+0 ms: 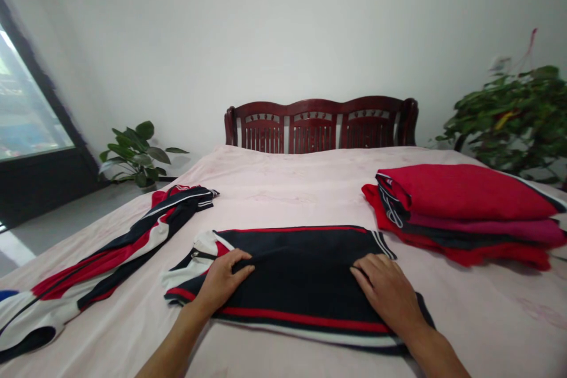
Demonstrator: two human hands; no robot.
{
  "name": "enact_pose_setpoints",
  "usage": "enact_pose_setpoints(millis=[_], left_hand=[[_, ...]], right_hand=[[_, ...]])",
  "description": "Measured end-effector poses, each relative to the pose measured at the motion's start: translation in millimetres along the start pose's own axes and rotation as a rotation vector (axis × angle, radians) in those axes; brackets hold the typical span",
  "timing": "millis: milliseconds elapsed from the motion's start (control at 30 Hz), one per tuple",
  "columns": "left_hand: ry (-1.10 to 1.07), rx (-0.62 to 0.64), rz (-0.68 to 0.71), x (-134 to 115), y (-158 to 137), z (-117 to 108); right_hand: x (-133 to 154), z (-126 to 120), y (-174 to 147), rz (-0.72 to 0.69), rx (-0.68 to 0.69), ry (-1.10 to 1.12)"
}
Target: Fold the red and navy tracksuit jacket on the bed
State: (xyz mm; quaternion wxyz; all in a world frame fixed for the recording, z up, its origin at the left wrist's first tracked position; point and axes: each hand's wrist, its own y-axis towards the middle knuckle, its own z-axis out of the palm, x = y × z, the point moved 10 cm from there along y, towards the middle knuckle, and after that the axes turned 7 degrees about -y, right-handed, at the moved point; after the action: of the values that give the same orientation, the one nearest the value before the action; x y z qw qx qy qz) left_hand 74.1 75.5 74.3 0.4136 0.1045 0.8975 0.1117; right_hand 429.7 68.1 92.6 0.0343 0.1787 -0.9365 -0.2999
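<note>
A dark navy zip jacket [301, 277] lies folded into a long flat shape on the bed, its white and red collar end to the left. Red stripes run along its long edges, and a white-striped cuff shows at the upper right. My left hand [225, 277] rests on the jacket near the collar, fingers and thumb apart. Toward the other end, my right hand [390, 289] lies on the navy cloth, open with fingers loosely stretched; its fingertips touch the fabric. Neither hand visibly grips anything.
Left of the hands, another red, white and navy jacket [119, 254] lies lengthwise. A stack of folded red and dark clothes [473, 192] sits at the right on the pink bed sheet [283, 186]. Beyond stand a wooden headboard [312, 109] and potted plants [139, 153].
</note>
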Motion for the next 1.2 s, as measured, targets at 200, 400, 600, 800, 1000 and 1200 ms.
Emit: enact_pose_setpoints(millis=[200, 400, 600, 800, 1000, 1200], left_hand=[[0.334, -0.04, -0.012, 20.1, -0.8, 8.9], [0.552, -0.175, 0.039, 12.9, -5.2, -3.4], [0.77, -0.187, -0.153, 38.2, -4.3, -11.5], [0.866, -0.213, -0.34, 57.9, -5.3, -40.6], [0.824, -0.253, -0.425, 77.9, -7.7, -54.4], [0.424, -0.538, -0.383, 88.8, -19.0, -101.4]], right_hand=[[-6.4, 29.1, 0.1, 0.066, 0.16, -0.038], [-14.0, 30.3, -3.9, 0.101, 0.115, -0.062], [-17.1, 58.4, -7.1, 0.104, 0.308, -0.113], [-17.9, 55.7, -6.6, 0.126, 0.337, -0.127], [-18.1, 54.8, -6.4, 0.124, 0.354, -0.14], [-21.3, 56.3, -6.8, 0.131, 0.341, -0.123]])
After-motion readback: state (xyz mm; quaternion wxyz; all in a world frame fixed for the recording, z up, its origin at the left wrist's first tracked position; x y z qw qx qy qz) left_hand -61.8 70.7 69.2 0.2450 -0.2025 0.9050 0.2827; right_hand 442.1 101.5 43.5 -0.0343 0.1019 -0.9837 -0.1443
